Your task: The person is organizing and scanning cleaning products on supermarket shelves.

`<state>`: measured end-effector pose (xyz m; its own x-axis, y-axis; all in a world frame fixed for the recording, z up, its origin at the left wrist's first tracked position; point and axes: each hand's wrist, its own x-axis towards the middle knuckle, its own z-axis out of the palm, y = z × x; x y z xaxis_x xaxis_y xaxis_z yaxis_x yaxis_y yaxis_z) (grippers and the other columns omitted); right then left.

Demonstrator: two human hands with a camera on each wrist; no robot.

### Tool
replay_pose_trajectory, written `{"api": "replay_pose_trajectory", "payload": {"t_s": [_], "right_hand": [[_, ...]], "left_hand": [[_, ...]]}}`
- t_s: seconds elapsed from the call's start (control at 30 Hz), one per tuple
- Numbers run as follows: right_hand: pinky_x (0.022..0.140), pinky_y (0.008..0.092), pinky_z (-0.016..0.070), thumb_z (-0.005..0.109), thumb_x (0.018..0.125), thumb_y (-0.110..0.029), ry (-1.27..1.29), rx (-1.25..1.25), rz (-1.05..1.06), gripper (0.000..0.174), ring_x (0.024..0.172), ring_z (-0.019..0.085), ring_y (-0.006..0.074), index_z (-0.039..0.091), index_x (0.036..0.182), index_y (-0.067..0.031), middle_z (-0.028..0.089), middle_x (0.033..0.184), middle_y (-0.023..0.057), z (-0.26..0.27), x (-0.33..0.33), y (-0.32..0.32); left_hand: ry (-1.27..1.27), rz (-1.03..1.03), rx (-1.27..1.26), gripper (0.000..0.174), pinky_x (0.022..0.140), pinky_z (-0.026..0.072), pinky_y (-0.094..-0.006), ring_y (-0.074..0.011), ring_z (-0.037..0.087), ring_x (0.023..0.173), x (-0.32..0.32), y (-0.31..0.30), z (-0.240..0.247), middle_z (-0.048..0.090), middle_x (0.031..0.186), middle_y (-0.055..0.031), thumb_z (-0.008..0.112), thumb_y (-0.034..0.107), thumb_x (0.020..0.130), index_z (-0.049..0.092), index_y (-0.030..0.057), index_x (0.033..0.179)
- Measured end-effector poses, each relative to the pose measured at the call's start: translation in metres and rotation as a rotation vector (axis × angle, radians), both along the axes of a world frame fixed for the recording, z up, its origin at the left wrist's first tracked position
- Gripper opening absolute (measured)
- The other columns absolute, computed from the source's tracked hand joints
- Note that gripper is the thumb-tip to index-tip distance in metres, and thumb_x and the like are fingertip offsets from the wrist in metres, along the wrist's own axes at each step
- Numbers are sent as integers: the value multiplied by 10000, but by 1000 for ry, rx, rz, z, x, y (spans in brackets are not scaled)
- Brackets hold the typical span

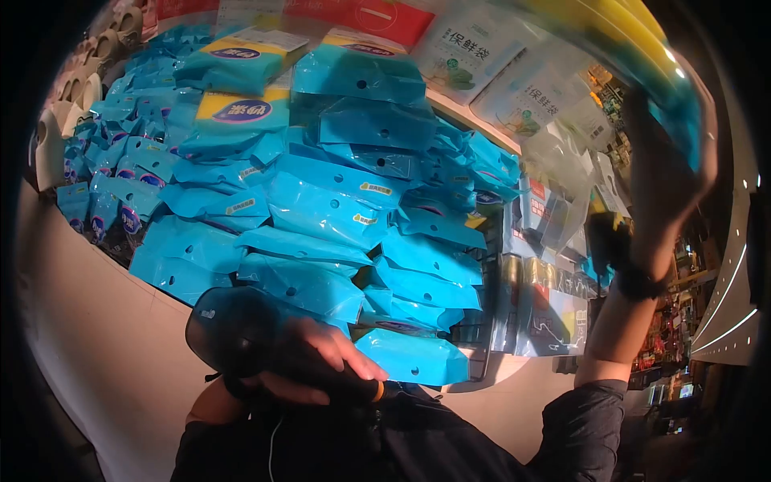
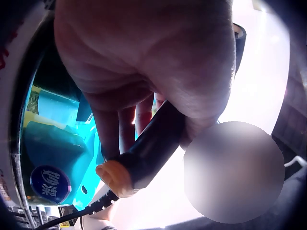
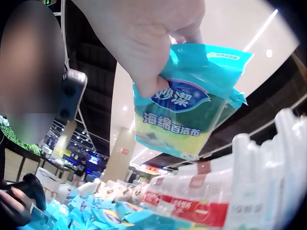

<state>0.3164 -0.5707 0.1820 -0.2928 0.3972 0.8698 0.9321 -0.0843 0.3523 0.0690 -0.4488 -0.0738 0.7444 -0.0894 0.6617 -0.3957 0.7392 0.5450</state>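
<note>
My left hand (image 1: 321, 353) grips a black handheld barcode scanner (image 1: 241, 329) low in the head view, its rounded head pointing left. In the left wrist view the fingers curl round the scanner's handle (image 2: 156, 143), and a cable runs from its orange end. Raised at the upper right, my right hand (image 1: 671, 173) holds a blue and yellow pack of sponge scouring pads (image 3: 175, 112) by its upper part. Thumb and fingers pinch it in the right wrist view, with its printed front showing. Stacked blue packs (image 1: 329, 201) of the same look lie below and between the hands.
White freshness-bag packs (image 1: 474, 52) line the back right. Boxed goods in clear wrap (image 1: 550, 313) stand right of the blue stack, near a black wire rack (image 1: 475, 345). Pale slippers (image 1: 52, 145) sit at the far left. A pale ledge (image 1: 104, 297) runs along the front left.
</note>
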Motion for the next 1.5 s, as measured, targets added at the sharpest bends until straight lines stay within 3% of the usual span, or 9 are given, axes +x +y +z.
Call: {"api": "replay_pose_trajectory", "payload": {"t_s": [0.1,0.17,0.37,0.43,0.5,0.63,0.8,1.0,1.5], "right_hand": [[639,330,461,728,619,-100,-120,-158,-123,364,781,566,278,552,932,-33,556,852,111,-40,-6,65],[513,325,489,563,688,-66,-139,-109,-5,181,779,556,253,547,868,-65,525,808,91,-78,9,110],[570,376,515,635,641,-136,3,-352,-96,362,818,566,284,569,975,-12,535,876,110,-93,3,94],[765,355,487,670,727,-249,52,-488,-51,451,986,544,290,507,1088,-32,546,1060,182,-54,3,59],[616,347,493,668,696,-228,109,-631,-257,441,800,610,240,534,1020,39,605,873,180,-28,-2,27],[854,346,439,671,740,-331,229,-536,-700,533,1038,529,288,502,1135,-15,560,1074,197,26,88,-102],[893,413,410,703,509,-620,839,-755,-1480,1110,1104,440,423,290,1304,36,364,1219,338,-49,179,-219],[981,456,307,745,453,-597,1038,-501,-1242,1162,1234,269,423,217,1350,-82,285,1289,321,-125,181,-258],[794,337,435,671,647,-309,1003,-142,-913,689,922,570,263,431,1242,-60,572,1043,199,-128,147,-263]], "left_hand": [[10,-15,-33,421,892,373,-590,-417,461,1102,1,1,0,508,1103,-228,594,-118,705,444,45,1063],[29,2,-48,398,886,380,-588,-417,467,1094,-3,-2,1,510,1090,-234,602,-104,711,440,44,1044],[90,87,-148,336,827,444,-562,-446,514,1011,-8,-9,-5,533,991,-235,646,-22,724,428,26,976],[40,146,-84,339,785,471,-552,-451,537,967,-6,-7,-7,538,972,-236,656,-11,721,427,26,968],[14,162,-54,341,751,488,-549,-453,550,937,-4,-6,-7,541,957,-238,664,-3,717,425,22,959],[49,148,-78,330,745,494,-538,-455,550,936,-3,-7,-3,539,956,-244,665,-2,719,423,18,942],[62,174,-75,341,738,499,-534,-457,553,926,-3,-12,-2,538,948,-250,673,-7,709,416,11,932],[80,191,-59,348,737,500,-531,-460,555,920,-2,-12,-4,542,926,-250,687,-6,694,427,9,925],[51,121,-31,358,789,470,-545,-473,527,967,-1,-5,-3,529,986,-255,666,-41,695,428,10,958]]}}
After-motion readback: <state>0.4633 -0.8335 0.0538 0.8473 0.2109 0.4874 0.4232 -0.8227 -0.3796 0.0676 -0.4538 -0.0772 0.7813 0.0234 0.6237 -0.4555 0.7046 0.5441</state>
